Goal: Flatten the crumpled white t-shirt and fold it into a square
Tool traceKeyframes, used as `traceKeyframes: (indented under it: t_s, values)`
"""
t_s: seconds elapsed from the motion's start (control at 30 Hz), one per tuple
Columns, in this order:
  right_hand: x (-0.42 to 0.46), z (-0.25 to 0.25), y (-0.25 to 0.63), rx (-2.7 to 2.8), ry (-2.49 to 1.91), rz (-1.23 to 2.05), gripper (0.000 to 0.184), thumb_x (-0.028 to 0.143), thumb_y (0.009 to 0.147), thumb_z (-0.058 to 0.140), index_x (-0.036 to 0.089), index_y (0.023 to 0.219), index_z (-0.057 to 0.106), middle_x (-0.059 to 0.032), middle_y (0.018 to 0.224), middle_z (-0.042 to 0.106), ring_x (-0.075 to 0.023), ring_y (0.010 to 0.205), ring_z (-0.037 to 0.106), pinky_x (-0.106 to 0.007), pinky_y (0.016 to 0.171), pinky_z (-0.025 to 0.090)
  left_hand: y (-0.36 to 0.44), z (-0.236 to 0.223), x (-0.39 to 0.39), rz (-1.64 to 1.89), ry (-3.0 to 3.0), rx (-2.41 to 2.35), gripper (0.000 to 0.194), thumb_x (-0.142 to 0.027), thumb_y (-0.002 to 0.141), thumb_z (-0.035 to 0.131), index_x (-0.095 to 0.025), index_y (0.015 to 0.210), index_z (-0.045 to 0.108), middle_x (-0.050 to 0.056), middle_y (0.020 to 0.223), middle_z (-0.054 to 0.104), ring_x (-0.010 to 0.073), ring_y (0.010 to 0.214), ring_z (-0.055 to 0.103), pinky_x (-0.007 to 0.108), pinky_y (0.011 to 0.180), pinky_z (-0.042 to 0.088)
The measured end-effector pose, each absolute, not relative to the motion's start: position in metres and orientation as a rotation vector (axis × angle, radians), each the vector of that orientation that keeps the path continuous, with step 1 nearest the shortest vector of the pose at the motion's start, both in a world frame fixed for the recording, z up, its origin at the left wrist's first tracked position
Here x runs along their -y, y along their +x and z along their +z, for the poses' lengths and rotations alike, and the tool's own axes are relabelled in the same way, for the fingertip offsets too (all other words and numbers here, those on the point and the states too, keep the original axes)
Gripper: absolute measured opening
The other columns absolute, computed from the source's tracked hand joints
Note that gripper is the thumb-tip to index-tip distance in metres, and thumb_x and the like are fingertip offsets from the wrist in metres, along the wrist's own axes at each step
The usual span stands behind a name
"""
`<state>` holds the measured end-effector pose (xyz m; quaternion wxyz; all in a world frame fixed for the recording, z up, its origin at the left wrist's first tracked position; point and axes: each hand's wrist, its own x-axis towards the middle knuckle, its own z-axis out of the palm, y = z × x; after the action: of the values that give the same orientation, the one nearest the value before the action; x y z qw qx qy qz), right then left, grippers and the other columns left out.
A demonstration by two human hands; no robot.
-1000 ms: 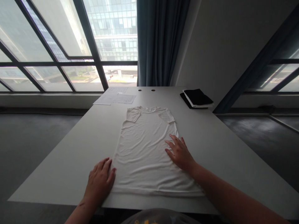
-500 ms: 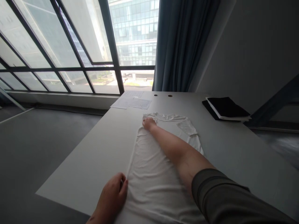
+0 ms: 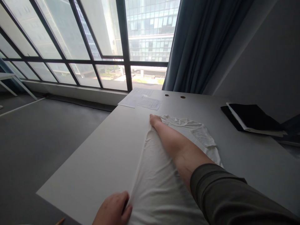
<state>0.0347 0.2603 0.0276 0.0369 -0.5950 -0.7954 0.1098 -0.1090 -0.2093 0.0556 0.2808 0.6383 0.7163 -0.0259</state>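
Note:
A white T-shirt (image 3: pixel 159 184) lies lengthwise on the grey table (image 3: pixel 103 156), collar toward the window. My right arm stretches across it, and my right hand (image 3: pixel 154 120) is closed on the shirt's far left shoulder edge, which is lifted into a slight ridge. Near the table's front edge, my left hand (image 3: pixel 113 210) pinches the shirt's left bottom corner, fingers curled on the cloth. The shirt's left side edge is drawn taut between the two hands. Its right sleeve (image 3: pixel 203 136) lies folded inward.
Loose paper sheets (image 3: pixel 140 100) lie at the far left of the table by the window. A black notebook stack (image 3: pixel 253 118) sits at the far right. Two round cable holes (image 3: pixel 174 96) are at the back edge. A blue curtain (image 3: pixel 199 47) hangs behind.
My right hand left the shirt's middle, reached to the far left shoulder and gripped it. My left hand closed on the bottom corner. The left edge has lifted a little. The view swung left.

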Motion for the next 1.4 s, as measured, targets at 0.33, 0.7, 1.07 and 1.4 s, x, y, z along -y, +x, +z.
traceKeyframes:
  t_s: [0.33,0.7,1.07,1.4]
  values:
    - [-0.276,0.053,0.057,2.262,-1.736,0.342,0.036,0.021,0.098,0.049,0.014,0.116,0.079,-0.0152,0.124,0.075,-0.0230,0.113,0.069,-0.026,0.096,0.047,-0.103,0.076,0.216,0.098,1.732,-1.953,0.010,-0.029,0.094,0.047,-0.025,0.088,0.054,0.002,0.087,0.070,0.0193,0.083,0.065,0.028,0.078,0.044]
    - [-0.261,0.069,0.146,2.103,-1.799,0.296,0.036,0.030,0.097,0.049,0.017,0.108,0.081,-0.0106,0.109,0.080,-0.0198,0.097,0.071,-0.022,0.077,0.045,-0.053,0.107,0.217,0.212,1.969,-1.750,0.007,-0.018,0.082,0.051,-0.025,0.082,0.049,0.000,0.081,0.066,0.0164,0.073,0.058,0.027,0.071,0.043]
    - [-0.230,0.029,0.214,2.206,-1.881,0.198,0.035,0.032,0.096,0.056,0.018,0.119,0.078,-0.0158,0.133,0.069,-0.0265,0.129,0.057,-0.032,0.111,0.039,0.001,0.111,0.197,-0.180,2.048,-1.439,0.015,-0.020,0.080,0.063,-0.025,0.094,0.064,0.002,0.099,0.075,0.0228,0.094,0.068,0.031,0.087,0.049]
    - [-0.224,0.004,0.215,2.170,-1.844,0.151,0.048,0.041,0.101,0.048,0.018,0.140,0.066,-0.0163,0.163,0.040,-0.0297,0.151,0.031,-0.041,0.125,0.022,0.010,0.064,0.169,0.235,2.323,-1.523,0.048,-0.025,0.093,0.062,-0.027,0.141,0.059,0.011,0.153,0.053,0.0310,0.142,0.045,0.051,0.119,0.038]
